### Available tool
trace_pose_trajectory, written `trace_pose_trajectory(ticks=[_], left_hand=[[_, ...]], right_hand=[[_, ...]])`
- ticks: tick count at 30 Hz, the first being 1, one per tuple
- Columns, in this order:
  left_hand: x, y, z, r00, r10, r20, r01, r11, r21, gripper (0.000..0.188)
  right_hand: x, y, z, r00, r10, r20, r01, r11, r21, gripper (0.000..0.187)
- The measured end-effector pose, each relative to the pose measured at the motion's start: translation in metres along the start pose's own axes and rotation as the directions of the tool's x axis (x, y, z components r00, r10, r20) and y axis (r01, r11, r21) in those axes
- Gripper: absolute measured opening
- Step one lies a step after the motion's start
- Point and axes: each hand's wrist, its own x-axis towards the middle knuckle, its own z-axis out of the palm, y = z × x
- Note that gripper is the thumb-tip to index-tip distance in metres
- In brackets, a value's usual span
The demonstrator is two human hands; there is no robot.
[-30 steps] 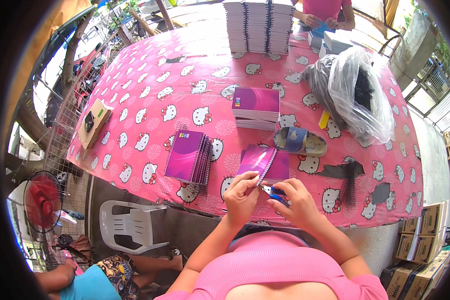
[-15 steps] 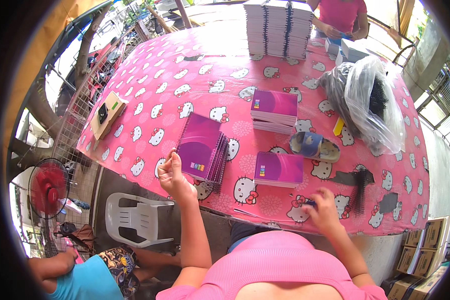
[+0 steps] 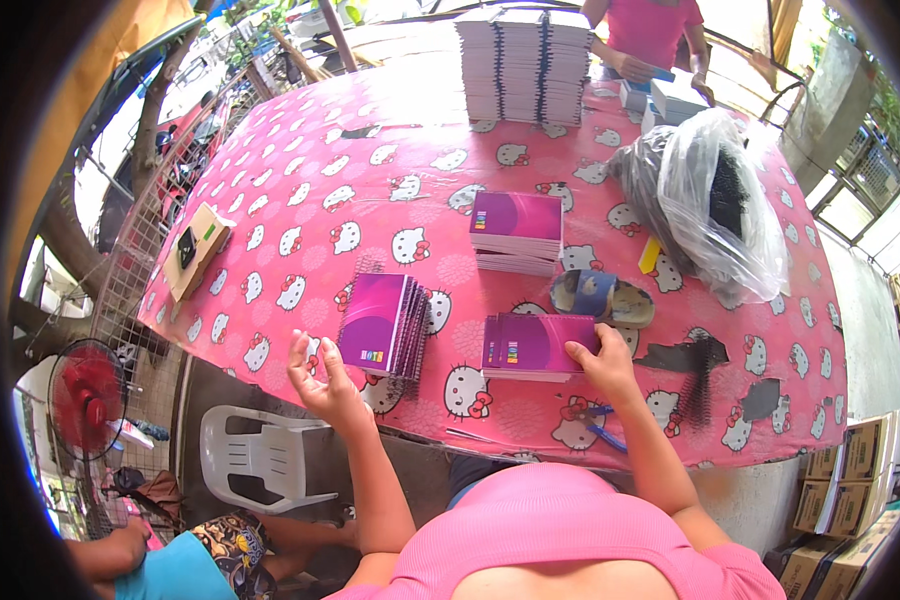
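Note:
My left hand (image 3: 332, 388) is open, palm up with fingers apart, beside a stack of purple spiral-bound notebooks (image 3: 375, 318). A loose black wire spiral shows past the far end of that stack. My right hand (image 3: 604, 362) grips the right edge of a low stack of unbound purple notebooks (image 3: 535, 340), thumb on the top cover and fingers partly hidden behind the edge. The top covers are slightly fanned at the left. Blue-handled pliers (image 3: 604, 430) lie on the table by my right wrist. Behind the low stack stands another stack of purple notebooks (image 3: 516, 222).
A blue patterned slipper (image 3: 602, 296) lies beside the stacks. Black wire spirals (image 3: 698, 372) and a plastic bag of spirals (image 3: 715, 210) are at right. Tall bound notebooks (image 3: 525, 68) stand at the back, near another person (image 3: 653, 40). A seated person (image 3: 180, 565) is at lower left.
My right hand has let go of the pliers and moved to the low notebook stack, whose top is now fanned. My left hand has opened and left the spiral-bound stack's edge.

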Motion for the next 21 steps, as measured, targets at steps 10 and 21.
trace_pose_trajectory(ticks=[10,21], left_hand=[[-0.093,0.043,0.079,0.746,-0.088,0.66,0.187,0.979,-0.081,0.074],[-0.13,0.043,0.113,0.42,0.393,0.818,-0.727,0.686,0.043,0.044]], right_hand=[[-0.008,-0.017,-0.013,0.948,-0.291,-0.13,0.313,0.924,0.219,0.026],[-0.012,0.004,0.023,0.823,-0.534,-0.194,0.556,0.827,0.083,0.024]])
